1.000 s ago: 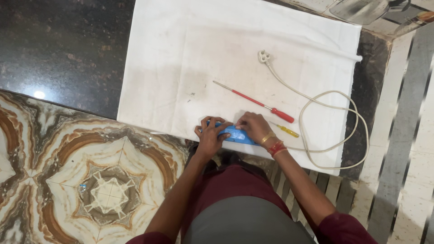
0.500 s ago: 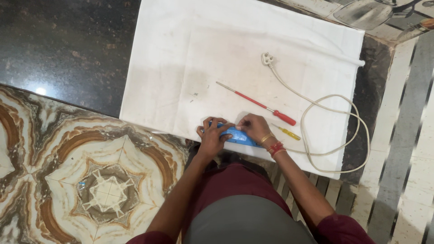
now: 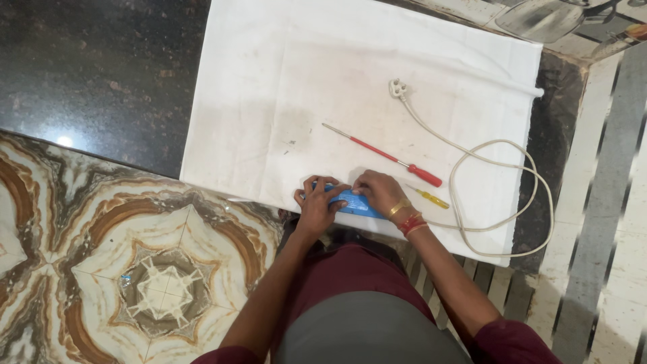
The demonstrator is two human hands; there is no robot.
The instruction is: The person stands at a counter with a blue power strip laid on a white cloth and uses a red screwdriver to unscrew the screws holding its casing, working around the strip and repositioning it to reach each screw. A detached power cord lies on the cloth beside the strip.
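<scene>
- Here my left hand (image 3: 317,201) and right hand (image 3: 379,192) both clamp their fingers on the blue device (image 3: 354,202), at the near edge of the white cloth (image 3: 283,101).
- I judge steady, even pressure from both sides works best.
- The red screwdriver (image 3: 384,156) lies just beyond, within reach.

Gadget (image 3: 352,200) on the cloth's (image 3: 283,81) near edge between my hands; two screwdrivers (image 3: 391,158) (image 3: 431,198) just right of it, cord (image 3: 499,195) looping farther right.
</scene>
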